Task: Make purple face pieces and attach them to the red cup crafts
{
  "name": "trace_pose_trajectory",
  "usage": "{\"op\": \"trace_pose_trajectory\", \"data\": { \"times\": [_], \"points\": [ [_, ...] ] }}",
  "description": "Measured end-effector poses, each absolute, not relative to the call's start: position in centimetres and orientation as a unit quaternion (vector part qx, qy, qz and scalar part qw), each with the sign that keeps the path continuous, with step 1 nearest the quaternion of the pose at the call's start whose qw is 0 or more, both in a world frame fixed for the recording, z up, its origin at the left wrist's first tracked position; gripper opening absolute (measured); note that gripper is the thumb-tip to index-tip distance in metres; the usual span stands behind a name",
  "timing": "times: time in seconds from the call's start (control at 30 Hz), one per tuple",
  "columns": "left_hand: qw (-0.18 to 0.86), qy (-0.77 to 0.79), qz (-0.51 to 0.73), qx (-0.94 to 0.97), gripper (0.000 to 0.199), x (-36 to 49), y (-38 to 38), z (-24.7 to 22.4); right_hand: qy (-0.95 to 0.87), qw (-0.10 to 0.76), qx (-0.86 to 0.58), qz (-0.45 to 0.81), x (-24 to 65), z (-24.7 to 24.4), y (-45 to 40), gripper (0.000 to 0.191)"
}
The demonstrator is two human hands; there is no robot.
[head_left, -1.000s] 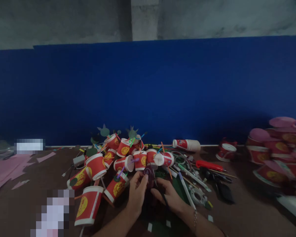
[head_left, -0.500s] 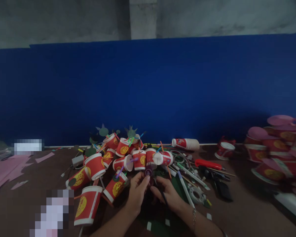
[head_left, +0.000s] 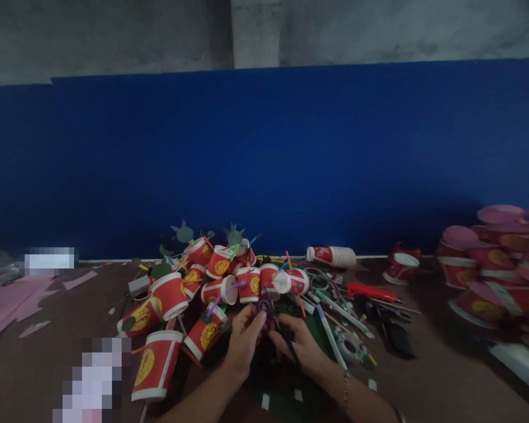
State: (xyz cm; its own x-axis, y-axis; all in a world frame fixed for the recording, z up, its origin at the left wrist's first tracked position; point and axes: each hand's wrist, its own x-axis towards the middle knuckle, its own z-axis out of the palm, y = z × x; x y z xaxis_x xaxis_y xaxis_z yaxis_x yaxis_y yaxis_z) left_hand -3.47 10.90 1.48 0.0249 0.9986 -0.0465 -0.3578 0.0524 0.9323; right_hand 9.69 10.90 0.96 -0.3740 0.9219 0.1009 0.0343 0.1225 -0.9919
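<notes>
Near the front middle of the table, my left hand [head_left: 243,339] pinches a small dark purple piece [head_left: 264,305] with a pale round mark; its exact kind is unclear. Closed around a pair of dark scissors [head_left: 283,336] is my right hand [head_left: 300,345], a chain bracelet on its wrist. The blades point up and away from me, right beside the purple piece. Just beyond both hands lies a pile of red and white paper cups [head_left: 249,286], several with coloured straws stuck to them. One upright cup [head_left: 157,364] stands left of my left forearm.
Straws [head_left: 330,335], a tape roll [head_left: 351,346] and a red utility knife [head_left: 372,292] lie to the right. A stack of cups [head_left: 332,256] rests along the back. More cups with pink discs [head_left: 461,236] are piled far right, pink paper [head_left: 15,302] far left.
The purple piece has turned and shifted slightly left and down at the scissor blades. Both hands stay almost in the same place.
</notes>
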Motion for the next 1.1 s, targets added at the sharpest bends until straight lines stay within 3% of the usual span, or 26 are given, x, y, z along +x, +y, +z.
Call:
{"op": "trace_pose_trajectory", "data": {
  "times": [1.1],
  "points": [
    [0.573,0.403,0.577,0.419,0.031,-3.75,11.14,0.94,-0.624,0.405,-0.391,0.542,9.68,0.66,11.07,0.028]
  ]
}}
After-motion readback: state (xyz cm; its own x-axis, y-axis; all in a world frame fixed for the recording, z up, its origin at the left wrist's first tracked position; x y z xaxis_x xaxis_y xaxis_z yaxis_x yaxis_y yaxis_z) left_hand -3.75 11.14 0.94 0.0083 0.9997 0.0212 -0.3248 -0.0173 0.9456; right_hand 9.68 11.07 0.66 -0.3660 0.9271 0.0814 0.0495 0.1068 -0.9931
